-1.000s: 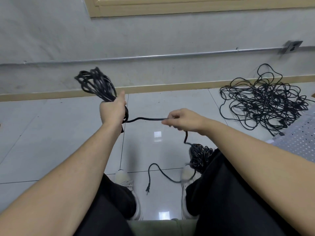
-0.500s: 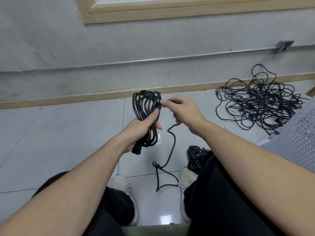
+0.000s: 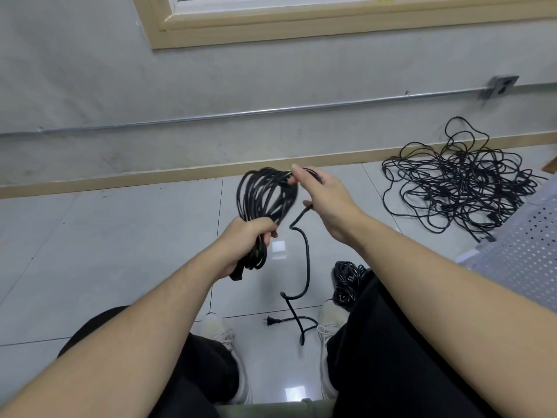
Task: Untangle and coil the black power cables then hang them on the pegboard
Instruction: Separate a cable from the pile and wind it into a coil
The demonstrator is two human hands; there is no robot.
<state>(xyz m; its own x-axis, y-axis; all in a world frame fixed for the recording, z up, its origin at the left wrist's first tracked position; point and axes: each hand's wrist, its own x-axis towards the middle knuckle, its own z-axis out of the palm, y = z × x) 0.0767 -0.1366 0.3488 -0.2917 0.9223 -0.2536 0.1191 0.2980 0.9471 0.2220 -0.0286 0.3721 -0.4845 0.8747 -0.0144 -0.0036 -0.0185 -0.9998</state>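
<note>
My left hand grips the lower part of a black cable coil, whose loops stand up above my fist. My right hand holds the same cable at the coil's top right. The loose tail drops from that hand to the floor and ends in a plug between my shoes. A tangled pile of black cables lies on the floor at the right, by the wall. A second small coiled bundle sits by my right knee. The white pegboard lies at the right edge.
I sit facing a grey wall with a metal conduit and a wooden baseboard. My two shoes rest on glossy grey floor tiles. A wooden window frame runs along the top.
My left hand turned the coil upright and brought it toward the centre. My right hand rose to the coil's top, laying on another loop. The loose tail on the floor got shorter.
</note>
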